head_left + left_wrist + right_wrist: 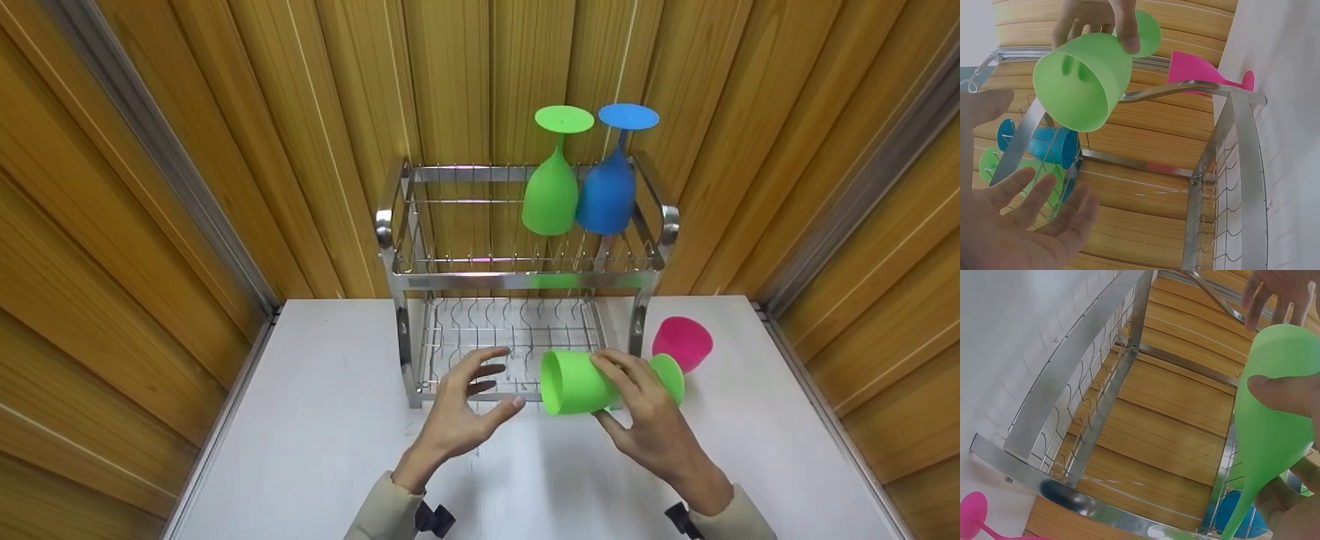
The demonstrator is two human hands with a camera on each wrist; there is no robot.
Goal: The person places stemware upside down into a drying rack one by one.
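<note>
The right hand (pixel 652 412) pinches a green cup (pixel 577 384) round its bowl; the left hand (pixel 459 420) is spread, not touching. The cup tips sideways above the tabletop (pixel 337 360), by the rack's (pixel 525 280) front right corner. This looks like the carrying step; going on seems to call for turning it mouth down. It looks smooth and thin. A pink cup (pixel 681 341), probably standing, is near the tabletop's back right corner.

left hand (pixel 459 424) and right hand (pixel 660 429), both bare, with beige and black behind them.
behind the left hand, a plain, pale beige left sleeve (pixel 384 510) covers the forearm and stops at the wrist; behind the right hand, a right sleeve (pixel 735 519) in the same dull beige does likewise. on the thumb side of each, a small black fitting juts out: the left fitting (pixel 435 520) lobed and knobby, the right fitting (pixel 681 519) angular, its finer details too small to tell.
</note>
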